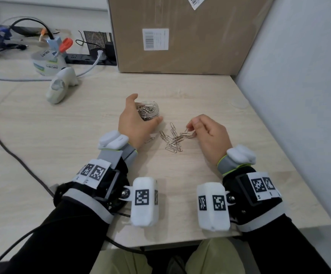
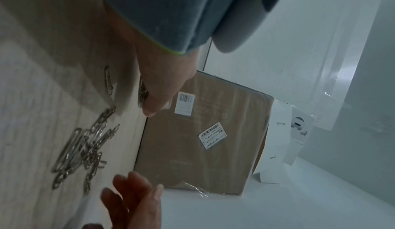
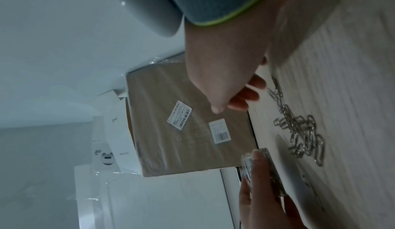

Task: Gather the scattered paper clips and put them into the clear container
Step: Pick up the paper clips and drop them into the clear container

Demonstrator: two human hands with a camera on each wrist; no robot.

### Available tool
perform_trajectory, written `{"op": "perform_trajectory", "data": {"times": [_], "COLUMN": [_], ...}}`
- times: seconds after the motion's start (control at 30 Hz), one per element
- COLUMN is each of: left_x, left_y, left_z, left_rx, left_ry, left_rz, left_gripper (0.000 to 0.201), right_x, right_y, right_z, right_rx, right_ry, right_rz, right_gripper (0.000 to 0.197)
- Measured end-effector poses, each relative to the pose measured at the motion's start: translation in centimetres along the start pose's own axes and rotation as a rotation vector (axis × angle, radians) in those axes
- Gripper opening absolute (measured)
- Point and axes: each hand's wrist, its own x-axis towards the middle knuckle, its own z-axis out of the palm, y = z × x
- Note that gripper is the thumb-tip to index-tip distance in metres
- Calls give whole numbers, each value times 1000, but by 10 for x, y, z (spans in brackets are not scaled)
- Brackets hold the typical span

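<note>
A small clear container (image 1: 149, 110), partly filled with silver paper clips, stands on the wooden desk (image 1: 81, 135). My left hand (image 1: 134, 121) curls round its left side, thumb at its near wall. In the right wrist view the container (image 3: 253, 165) shows under that thumb. A loose pile of paper clips (image 1: 173, 141) (image 2: 85, 148) (image 3: 299, 131) lies just right of it, and one stray clip (image 1: 150, 139) sits by my left wrist. My right hand (image 1: 191, 128) pinches a clip at the pile's right edge, where a few clips trail from the fingertips (image 3: 245, 96).
A large cardboard box (image 1: 176, 36) stands at the back of the desk. A white handheld scanner (image 1: 60, 86), a tape dispenser (image 1: 48, 60), a power strip (image 1: 89, 58) and cables lie back left. A grey partition wall (image 1: 299, 95) bounds the right side.
</note>
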Motion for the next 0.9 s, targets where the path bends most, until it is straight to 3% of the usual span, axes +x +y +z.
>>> {"op": "perform_trajectory", "data": {"times": [0.1, 0.17, 0.3, 0.4, 0.47, 0.53, 0.6, 0.9], "left_x": [0, 1, 1, 2, 2, 2, 2, 3], "left_y": [0, 0, 0, -1, -2, -2, -3, -5], "left_z": [0, 0, 1, 1, 1, 1, 1, 2], "left_rx": [-9, -8, -5, -1, -2, -1, -2, -4], "left_ry": [3, 8, 16, 15, 17, 19, 17, 7], "left_rz": [-8, -11, -10, -8, -8, -11, -11, -14], "left_gripper": [81, 81, 81, 81, 81, 81, 81, 81], "right_x": [-5, -10, -17, -17, -17, -14, -11, 3], "right_y": [-3, -5, -15, -18, -13, -8, -5, 0], "right_z": [-8, -4, 14, 20, 18, 14, 14, 27], "right_rx": [-171, -187, -202, -155, -141, -307, -478, -333], "right_ry": [94, -19, -308, -354, -308, -292, -308, -293], "right_rz": [66, 134, 47, 3, -27, -74, -75, -137], "right_gripper": [28, 34, 39, 40, 56, 81, 93, 31]}}
